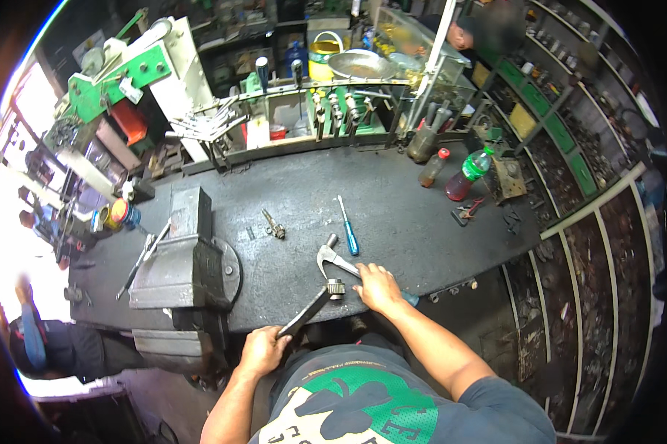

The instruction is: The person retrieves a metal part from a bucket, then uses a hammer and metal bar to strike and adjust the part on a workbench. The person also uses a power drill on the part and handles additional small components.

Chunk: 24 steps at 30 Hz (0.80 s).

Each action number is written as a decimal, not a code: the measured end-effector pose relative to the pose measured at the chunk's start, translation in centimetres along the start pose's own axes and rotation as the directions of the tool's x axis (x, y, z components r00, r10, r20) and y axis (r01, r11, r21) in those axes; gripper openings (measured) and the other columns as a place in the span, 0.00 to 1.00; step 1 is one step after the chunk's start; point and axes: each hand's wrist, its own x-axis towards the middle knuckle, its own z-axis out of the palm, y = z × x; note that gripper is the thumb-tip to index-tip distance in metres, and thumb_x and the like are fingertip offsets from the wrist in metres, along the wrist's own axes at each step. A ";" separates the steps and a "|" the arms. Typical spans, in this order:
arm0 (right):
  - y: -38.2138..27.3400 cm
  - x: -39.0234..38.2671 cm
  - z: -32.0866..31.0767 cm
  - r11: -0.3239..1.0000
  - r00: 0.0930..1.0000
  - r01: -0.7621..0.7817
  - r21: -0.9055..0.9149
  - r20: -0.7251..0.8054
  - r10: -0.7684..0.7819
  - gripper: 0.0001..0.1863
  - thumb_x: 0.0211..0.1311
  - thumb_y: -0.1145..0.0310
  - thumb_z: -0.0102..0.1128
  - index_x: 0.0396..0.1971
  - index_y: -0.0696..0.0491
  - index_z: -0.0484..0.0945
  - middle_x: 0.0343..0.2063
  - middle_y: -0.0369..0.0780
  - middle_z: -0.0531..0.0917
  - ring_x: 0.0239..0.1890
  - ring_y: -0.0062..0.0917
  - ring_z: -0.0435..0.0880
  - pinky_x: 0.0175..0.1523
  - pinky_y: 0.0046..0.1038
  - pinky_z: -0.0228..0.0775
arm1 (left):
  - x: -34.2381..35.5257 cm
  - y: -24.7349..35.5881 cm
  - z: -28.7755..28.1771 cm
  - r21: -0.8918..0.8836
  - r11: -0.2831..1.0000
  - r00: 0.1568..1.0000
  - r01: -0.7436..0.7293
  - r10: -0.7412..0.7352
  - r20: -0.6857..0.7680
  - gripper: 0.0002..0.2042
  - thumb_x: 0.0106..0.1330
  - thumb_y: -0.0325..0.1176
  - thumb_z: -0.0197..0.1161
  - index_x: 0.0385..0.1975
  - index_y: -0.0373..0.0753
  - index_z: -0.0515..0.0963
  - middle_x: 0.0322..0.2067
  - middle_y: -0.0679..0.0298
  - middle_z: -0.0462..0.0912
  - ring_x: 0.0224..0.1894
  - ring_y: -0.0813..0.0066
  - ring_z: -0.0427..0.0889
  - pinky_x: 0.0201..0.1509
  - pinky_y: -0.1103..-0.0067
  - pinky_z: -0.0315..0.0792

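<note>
My right hand [380, 288] is wrapped round the handle of a claw hammer [333, 254], whose head rests on or just above the dark workbench. My left hand [262, 351] grips the near end of a long, dark flat metal bar [305, 314]. The bar's far end meets a small toothed metal gear [336, 289] near the bench's front edge; whether the two are joined I cannot tell. Just beyond the hammer lies a blue-handled screwdriver [350, 238]. A small metal part with a stem [274, 225] lies farther left.
A large bench vise [172, 275] stands at the left, with a long metal rod [142, 259] beside it. Two bottles [470, 175] and red-handled pliers [467, 212] are at the back right. Tool racks line the far edge. Other people are at the left and far right.
</note>
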 end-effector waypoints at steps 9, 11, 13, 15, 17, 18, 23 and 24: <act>2.6 6.6 -1.0 0.985 0.979 0.126 0.122 0.145 -0.143 0.16 0.72 0.68 0.58 0.53 0.60 0.84 0.50 0.56 0.89 0.56 0.52 0.91 0.63 0.53 0.82 | 0.3 6.0 2.4 -0.070 0.996 0.945 0.053 -0.073 -0.319 0.10 0.69 0.27 0.75 0.47 0.31 0.89 0.40 0.45 0.91 0.44 0.42 0.91 0.51 0.60 0.83; 4.5 7.6 -3.5 0.962 0.975 0.055 0.267 0.195 -0.110 0.18 0.70 0.67 0.56 0.51 0.64 0.83 0.53 0.61 0.87 0.59 0.57 0.88 0.67 0.51 0.80 | 2.4 7.0 1.7 -0.004 0.999 0.961 0.048 -0.047 -0.273 0.11 0.70 0.28 0.74 0.49 0.33 0.90 0.43 0.46 0.92 0.48 0.42 0.92 0.54 0.59 0.84; 6.1 7.2 -7.0 0.954 0.980 -0.051 0.296 0.198 -0.009 0.18 0.71 0.64 0.59 0.48 0.64 0.83 0.47 0.62 0.88 0.55 0.59 0.88 0.62 0.53 0.80 | 5.0 7.7 0.6 0.043 0.998 0.981 0.039 -0.030 -0.191 0.12 0.72 0.32 0.72 0.50 0.34 0.90 0.44 0.48 0.93 0.50 0.42 0.91 0.56 0.56 0.83; 8.2 5.5 -9.8 0.945 0.982 -0.101 0.310 0.186 0.044 0.20 0.73 0.59 0.63 0.47 0.64 0.82 0.43 0.63 0.88 0.52 0.61 0.89 0.58 0.54 0.79 | 8.4 7.9 0.0 0.125 0.991 0.992 -0.052 0.066 -0.108 0.12 0.74 0.35 0.71 0.49 0.35 0.90 0.44 0.48 0.92 0.50 0.42 0.91 0.56 0.55 0.83; 10.9 3.0 -11.1 0.956 0.990 -0.087 0.281 0.130 0.052 0.22 0.75 0.55 0.67 0.46 0.64 0.81 0.41 0.63 0.89 0.48 0.62 0.89 0.53 0.56 0.80 | 11.8 7.8 0.0 0.206 0.969 0.990 -0.140 0.144 -0.002 0.12 0.75 0.38 0.70 0.48 0.37 0.90 0.43 0.49 0.92 0.50 0.43 0.91 0.55 0.54 0.83; 12.2 1.4 -11.0 0.959 0.991 -0.097 0.266 0.119 0.067 0.21 0.75 0.56 0.68 0.44 0.64 0.81 0.39 0.63 0.88 0.47 0.63 0.89 0.52 0.56 0.79 | 13.5 7.6 0.3 0.244 0.954 0.984 -0.175 0.166 0.058 0.12 0.75 0.39 0.69 0.47 0.38 0.90 0.43 0.49 0.92 0.50 0.43 0.91 0.55 0.53 0.83; 14.0 -8.2 -9.9 0.935 0.985 -0.162 0.317 0.114 0.132 0.19 0.75 0.59 0.69 0.40 0.63 0.81 0.33 0.62 0.87 0.41 0.64 0.88 0.46 0.56 0.78 | 18.3 4.7 2.2 0.335 0.885 0.921 -0.323 0.212 0.327 0.12 0.76 0.42 0.69 0.46 0.42 0.89 0.41 0.50 0.92 0.47 0.42 0.91 0.52 0.51 0.83; 13.9 -9.8 -9.3 0.926 0.989 -0.147 0.347 0.080 0.127 0.18 0.74 0.59 0.69 0.40 0.63 0.81 0.33 0.61 0.87 0.41 0.63 0.88 0.46 0.56 0.78 | 19.3 4.5 2.2 0.333 0.877 0.910 -0.346 0.228 0.347 0.12 0.76 0.43 0.69 0.48 0.43 0.90 0.41 0.50 0.93 0.47 0.42 0.91 0.52 0.51 0.83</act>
